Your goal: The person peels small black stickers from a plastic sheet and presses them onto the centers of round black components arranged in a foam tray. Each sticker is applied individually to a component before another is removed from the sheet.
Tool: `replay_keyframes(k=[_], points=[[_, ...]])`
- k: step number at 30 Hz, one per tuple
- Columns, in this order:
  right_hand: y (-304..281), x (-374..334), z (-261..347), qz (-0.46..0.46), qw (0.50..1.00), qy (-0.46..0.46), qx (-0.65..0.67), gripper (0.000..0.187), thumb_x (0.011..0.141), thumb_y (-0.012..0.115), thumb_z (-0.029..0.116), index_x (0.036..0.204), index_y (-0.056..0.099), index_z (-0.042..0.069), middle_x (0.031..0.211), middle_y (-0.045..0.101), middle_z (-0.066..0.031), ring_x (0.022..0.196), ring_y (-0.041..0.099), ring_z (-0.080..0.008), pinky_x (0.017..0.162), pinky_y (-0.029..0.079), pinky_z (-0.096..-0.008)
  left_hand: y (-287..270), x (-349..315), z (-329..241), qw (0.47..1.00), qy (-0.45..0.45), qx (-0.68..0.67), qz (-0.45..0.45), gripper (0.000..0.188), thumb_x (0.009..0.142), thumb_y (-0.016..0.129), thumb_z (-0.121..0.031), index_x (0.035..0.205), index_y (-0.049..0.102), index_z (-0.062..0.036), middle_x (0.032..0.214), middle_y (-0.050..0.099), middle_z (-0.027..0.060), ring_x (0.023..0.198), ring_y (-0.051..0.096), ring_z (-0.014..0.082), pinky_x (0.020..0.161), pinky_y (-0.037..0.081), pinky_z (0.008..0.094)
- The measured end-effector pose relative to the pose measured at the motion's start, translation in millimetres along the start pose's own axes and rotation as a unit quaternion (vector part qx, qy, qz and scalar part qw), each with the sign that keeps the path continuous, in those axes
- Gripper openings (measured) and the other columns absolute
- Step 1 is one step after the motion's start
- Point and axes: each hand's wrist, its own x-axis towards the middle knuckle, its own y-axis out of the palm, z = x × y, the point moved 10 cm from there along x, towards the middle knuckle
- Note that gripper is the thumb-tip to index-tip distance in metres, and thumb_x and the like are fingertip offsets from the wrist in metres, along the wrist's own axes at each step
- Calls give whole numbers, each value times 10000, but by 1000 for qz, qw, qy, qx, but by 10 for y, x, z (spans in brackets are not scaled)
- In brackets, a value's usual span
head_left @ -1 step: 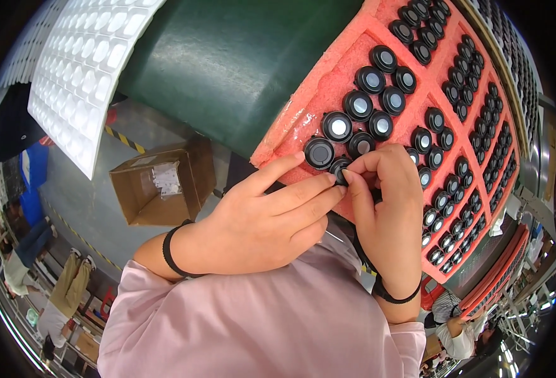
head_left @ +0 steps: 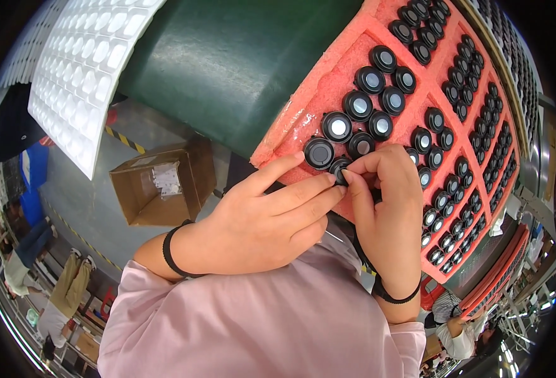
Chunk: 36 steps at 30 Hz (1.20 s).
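Head view: the work in hand sits at the near-left corner of the pink foam tray (head_left: 429, 94), where 2 bare hands meet over 1 small black part (head_left: 339, 167). The right hand (head_left: 388, 198) has thumb and index finger pinched together on that part. The left hand (head_left: 268, 217) lies with its fingers somewhat spread, the index tip at the edge of a dark-topped part (head_left: 319, 153) and the next 2 fingertips against or just beside the pinched piece; its thumb is hidden, so I cannot tell whether it grips.

As for progress, the handling of this 1 piece looks unfinished, since fingers are on it. Most pieces in the foam tray's compartments, such as the silver-topped parts (head_left: 358, 105) farther along the same compartment, carry a pale disc; the dark-topped part shows none. How many are left cannot be told.

The pinched part is round, black and ridged at the rim. Fingertips cover some of it, and whether it rests on the foam tray's floor or is lifted is unclear.
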Motion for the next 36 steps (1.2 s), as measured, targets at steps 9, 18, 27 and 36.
replay_keyframes(k=[9, 18, 27, 36], points=[[-150, -65, 130, -89, 991, -82, -53, 151, 842, 695, -80, 944, 604, -16, 860, 588, -126, 788, 593, -301, 710, 492, -380, -54, 27, -36, 1000, 10, 18, 1, 119, 803, 662, -184, 819, 695, -71, 1185, 720, 92, 1158, 649, 218, 1027, 497, 467], [-241, -578, 214, 65, 986, -89, 129, 324, 788, 822, 74, 1074, 685, 12, 1062, 714, -141, 929, 679, -329, 806, 522, -394, -131, 32, -255, 999, 33, -5, 26, 358, 902, 723, -379, 1083, 706, -70, 1083, 711, 88, 928, 661, 245, 834, 510, 407], [-436, -924, -71, 9, 986, -106, 131, 435, 778, 858, 104, 1164, 704, -22, 1085, 767, -139, 926, 738, -305, 796, 581, -386, -201, 214, -176, 993, -24, -111, 34, 448, 896, 777, -370, 1167, 696, -22, 1105, 734, 104, 953, 695, 290, 843, 529, 426], [-560, -853, -129, 11, 833, -38, 552, 533, 998, 717, 343, 1280, 624, -100, 1171, 727, -252, 987, 735, -308, 843, 566, -382, -82, -72, 121, 891, -149, -425, -57, 205, 983, 675, -119, 1131, 650, 21, 1068, 733, 119, 968, 708, 275, 833, 566, 381]])
